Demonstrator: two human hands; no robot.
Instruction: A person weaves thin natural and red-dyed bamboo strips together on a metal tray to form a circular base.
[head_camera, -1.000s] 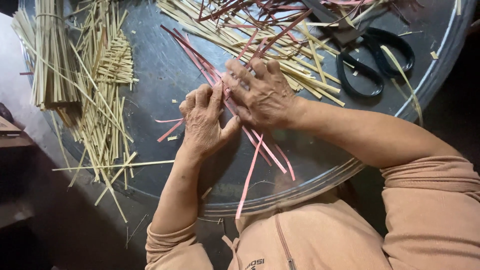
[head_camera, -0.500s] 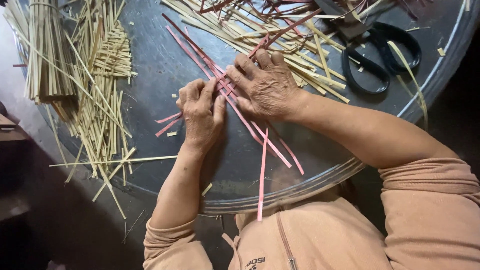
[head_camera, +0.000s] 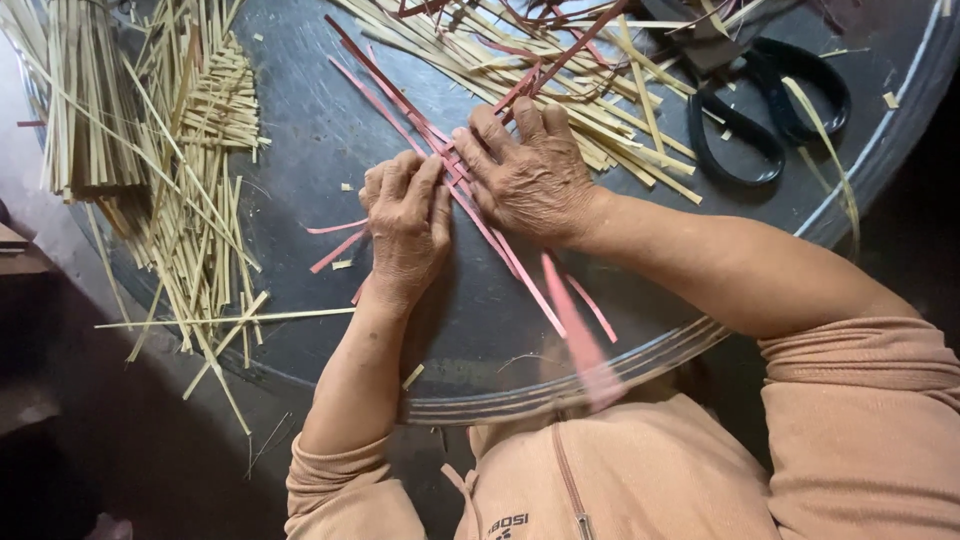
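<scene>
Several long pink strips lie side by side across a round dark metal tray. My left hand presses flat on them from the left, fingers together and curled. From the right, my right hand holds the same strips down with its fingers spread. One pink strip juts toward me past the tray's near rim and is blurred. Short pink ends stick out to the left of my left hand.
Black scissors lie on the tray at the upper right. Loose pale and pink strips are heaped beyond my right hand. Pale straw strips are piled on the tray's left, some hanging over its edge.
The pink strip hanging over the near rim has swung to the right. Both hands stay pressed on the strips, with the view shifted slightly.
</scene>
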